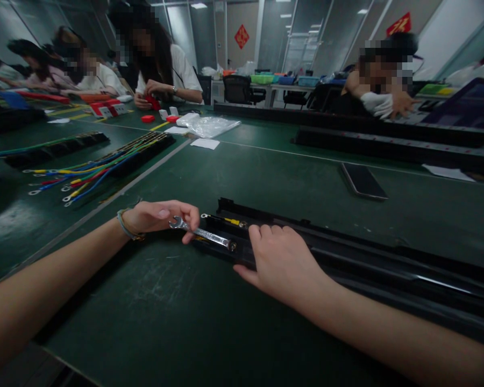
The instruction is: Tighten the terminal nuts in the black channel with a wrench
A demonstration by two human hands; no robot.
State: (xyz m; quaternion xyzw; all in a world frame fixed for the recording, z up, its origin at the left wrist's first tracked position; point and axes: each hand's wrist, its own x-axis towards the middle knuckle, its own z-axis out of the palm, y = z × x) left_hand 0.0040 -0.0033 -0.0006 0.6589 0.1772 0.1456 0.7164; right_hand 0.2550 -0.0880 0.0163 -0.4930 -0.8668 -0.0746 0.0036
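Observation:
A silver wrench (212, 236) lies slantwise over the near end of a long black housing (347, 252), its ring end around a small fastener. My left hand (169, 215) has its fingers curled on the wrench near the open-jaw end. My right hand (282, 255) grips the black housing just right of the ring end, fingertips over the top and thumb along the near side. Inside the housing's left end a yellow-sleeved cable lug (226, 219) shows behind the wrench.
A dark phone (363, 181) lies at the right. Bundles of coloured cables with ring lugs (84, 177) are at the left. Further back are a clear plastic bag (213, 126), paper pieces and long black housings (387, 141). Several people sit around the tables.

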